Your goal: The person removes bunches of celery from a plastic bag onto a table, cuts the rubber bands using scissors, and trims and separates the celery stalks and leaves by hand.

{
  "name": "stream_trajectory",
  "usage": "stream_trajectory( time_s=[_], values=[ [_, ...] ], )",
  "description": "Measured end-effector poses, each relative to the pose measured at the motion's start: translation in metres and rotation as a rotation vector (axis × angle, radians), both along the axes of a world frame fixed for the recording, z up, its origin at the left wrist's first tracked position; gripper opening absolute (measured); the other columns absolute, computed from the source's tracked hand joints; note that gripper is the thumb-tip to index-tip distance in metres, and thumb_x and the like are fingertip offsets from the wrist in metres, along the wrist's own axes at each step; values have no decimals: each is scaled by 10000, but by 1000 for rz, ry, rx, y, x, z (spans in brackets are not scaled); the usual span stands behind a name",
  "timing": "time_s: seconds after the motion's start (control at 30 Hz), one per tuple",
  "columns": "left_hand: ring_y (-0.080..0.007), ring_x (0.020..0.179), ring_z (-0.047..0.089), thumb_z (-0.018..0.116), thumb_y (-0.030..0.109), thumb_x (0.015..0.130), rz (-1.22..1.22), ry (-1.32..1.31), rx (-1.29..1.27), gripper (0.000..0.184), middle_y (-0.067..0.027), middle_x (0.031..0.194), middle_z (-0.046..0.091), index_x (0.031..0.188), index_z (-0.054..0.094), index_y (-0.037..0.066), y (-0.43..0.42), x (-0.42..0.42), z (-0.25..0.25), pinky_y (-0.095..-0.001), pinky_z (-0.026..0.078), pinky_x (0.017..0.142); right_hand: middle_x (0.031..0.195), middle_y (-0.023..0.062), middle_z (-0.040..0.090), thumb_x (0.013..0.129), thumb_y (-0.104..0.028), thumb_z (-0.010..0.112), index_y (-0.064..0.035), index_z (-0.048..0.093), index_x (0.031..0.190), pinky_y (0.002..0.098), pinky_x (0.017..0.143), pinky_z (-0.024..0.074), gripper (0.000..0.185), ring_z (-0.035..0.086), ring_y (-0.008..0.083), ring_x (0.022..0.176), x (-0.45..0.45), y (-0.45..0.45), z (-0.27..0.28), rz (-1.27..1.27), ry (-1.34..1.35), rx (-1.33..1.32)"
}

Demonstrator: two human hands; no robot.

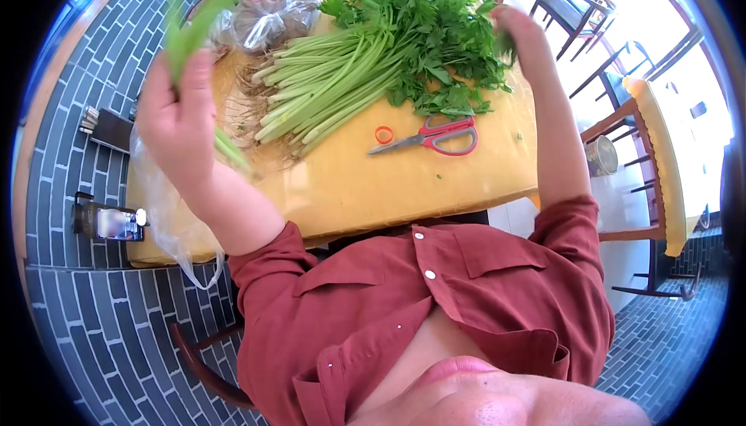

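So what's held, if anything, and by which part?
Left hand: a celery stalk, by its stem. Right hand: at the celery leaves; whether it grips can't be told.

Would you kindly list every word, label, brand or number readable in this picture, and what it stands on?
No text can be read.
The lit screen at the left is blurred.
Any markings on the round container at the right are too small to read.
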State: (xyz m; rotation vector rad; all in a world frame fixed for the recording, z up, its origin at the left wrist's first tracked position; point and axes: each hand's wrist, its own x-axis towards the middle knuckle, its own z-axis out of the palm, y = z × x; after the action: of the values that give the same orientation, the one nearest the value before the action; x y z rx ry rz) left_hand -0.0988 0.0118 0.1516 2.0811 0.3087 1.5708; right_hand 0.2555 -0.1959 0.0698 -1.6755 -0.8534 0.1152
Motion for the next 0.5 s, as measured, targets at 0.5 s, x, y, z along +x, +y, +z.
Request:
stream_trajectory(
  time_s=[0.5],
  values=[
    [-47, 435, 326, 475, 145, 921, -614, -838, -604, 101, 75, 537, 347, 849, 483, 74, 49, 14, -6, -234, 309, 516, 1159, 81, 544, 774, -119, 634, -79, 584, 1114, 411, 911, 409, 346, 523, 262, 1029, -108, 5, -43, 603, -806, -103]
  ],
)
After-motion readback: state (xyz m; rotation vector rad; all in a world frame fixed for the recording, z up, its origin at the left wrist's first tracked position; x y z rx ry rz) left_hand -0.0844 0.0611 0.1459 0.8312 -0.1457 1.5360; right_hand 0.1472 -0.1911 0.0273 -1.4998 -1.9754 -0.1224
